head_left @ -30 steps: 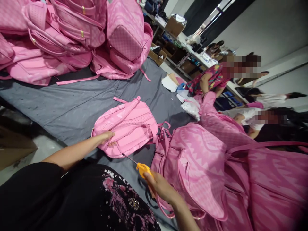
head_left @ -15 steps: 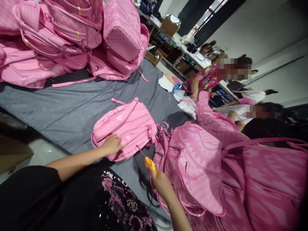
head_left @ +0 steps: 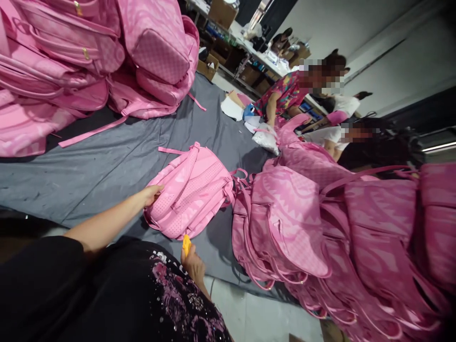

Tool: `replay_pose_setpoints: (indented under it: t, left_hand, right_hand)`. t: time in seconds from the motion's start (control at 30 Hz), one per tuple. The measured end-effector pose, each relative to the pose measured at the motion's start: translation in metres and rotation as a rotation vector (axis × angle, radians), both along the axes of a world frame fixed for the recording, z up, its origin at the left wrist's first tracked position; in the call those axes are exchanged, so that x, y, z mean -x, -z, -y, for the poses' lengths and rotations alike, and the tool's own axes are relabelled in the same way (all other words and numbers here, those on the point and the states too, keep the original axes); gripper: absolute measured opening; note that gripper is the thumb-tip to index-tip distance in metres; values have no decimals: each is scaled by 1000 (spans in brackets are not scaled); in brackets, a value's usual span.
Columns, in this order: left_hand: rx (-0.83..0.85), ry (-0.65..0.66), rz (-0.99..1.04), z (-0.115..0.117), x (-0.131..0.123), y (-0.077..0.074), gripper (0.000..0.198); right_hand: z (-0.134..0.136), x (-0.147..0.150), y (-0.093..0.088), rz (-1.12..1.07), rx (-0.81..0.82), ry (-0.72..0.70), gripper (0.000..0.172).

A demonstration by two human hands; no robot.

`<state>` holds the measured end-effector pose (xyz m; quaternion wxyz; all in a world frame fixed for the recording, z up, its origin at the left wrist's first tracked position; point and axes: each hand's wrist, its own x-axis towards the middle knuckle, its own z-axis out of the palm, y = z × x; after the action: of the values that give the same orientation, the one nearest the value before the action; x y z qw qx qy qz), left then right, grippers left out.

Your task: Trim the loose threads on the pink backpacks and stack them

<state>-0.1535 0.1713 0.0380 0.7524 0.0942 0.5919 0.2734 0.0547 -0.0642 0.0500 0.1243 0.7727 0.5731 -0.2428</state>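
A pink backpack (head_left: pixel 192 194) lies on the dark grey cloth in front of me, its padded back panel and shoulder straps facing up. At its left edge, my left hand (head_left: pixel 153 194) is closed on the fabric, with some fingertips hidden. My right hand (head_left: pixel 194 263) is wrapped around a yellow-handled tool (head_left: pixel 186 244), close to my body at the bag's near edge. The tool's tip is at or just by the bag's bottom edge; whether it touches the fabric I cannot tell.
A heap of pink backpacks (head_left: pixel 156 57) stands at the upper left. More pink backpacks (head_left: pixel 288 218) crowd the right side of the cloth-covered table (head_left: pixel 117 166). Across it, a person in a patterned top (head_left: pixel 281 92) is near a white plastic bag (head_left: pixel 265 141).
My left hand has shifted from the bag's back panel to its left edge. My right hand has moved left and nearer my body with the yellow-handled tool. The view has shifted too.
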Motion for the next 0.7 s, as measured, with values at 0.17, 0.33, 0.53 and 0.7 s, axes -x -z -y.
replay_pose_setpoints:
  t: [0.17,0.33,0.53,0.7]
  left_hand:
    - [44,11,242,1,-2,5,17]
    - [34,26,435,4,-12,10,26]
    - [81,62,591,2,-8,21,40]
    - [90,50,656,1,-3,29,52]
  right_hand:
    - [-14,34,27,105,35,88,41]
    - [-18,44,33,88,11,138,40]
    - [-15,44,25,129,-2,224,43]
    - [-10,47,26,194,-25,359,41]
